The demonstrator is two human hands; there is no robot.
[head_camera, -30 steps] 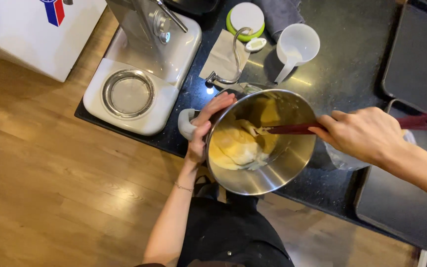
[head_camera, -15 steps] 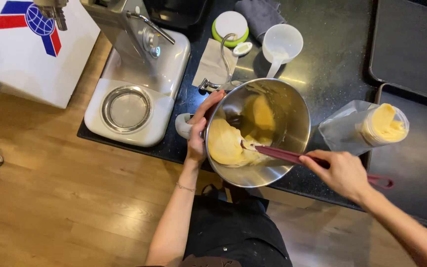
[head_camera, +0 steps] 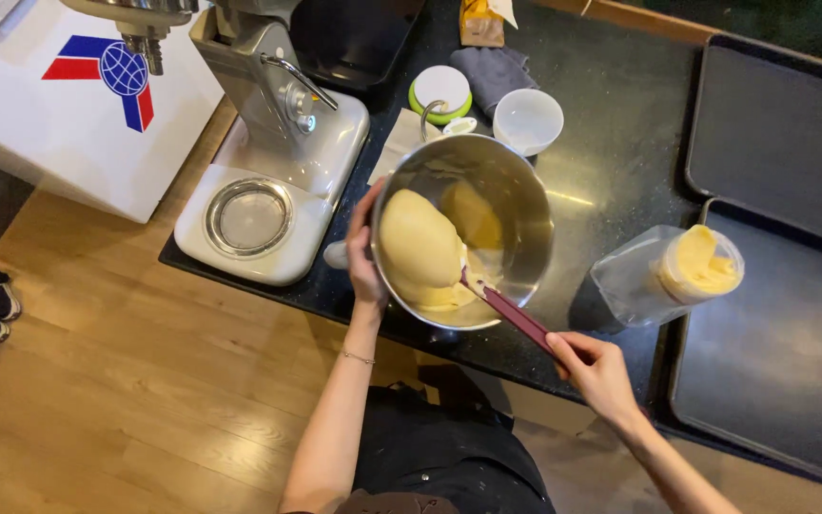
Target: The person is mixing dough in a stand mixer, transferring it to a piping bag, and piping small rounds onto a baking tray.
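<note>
Evidently the left hand (head_camera: 365, 262) clamps the tilted shiny steel mixing bowl (head_camera: 463, 228) at its nine o'clock rim, right hand (head_camera: 594, 373) fingers closed round the dark-red spatula (head_camera: 506, 309) at five o'clock, scraping soft, sticky pale-yellow batter (head_camera: 420, 246)

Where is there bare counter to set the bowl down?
Bare counter lies between the steel bowl, the white cup, the dark trays and the batter-filled bag. It is crowded behind the bowl and toward the stand mixer.
</note>
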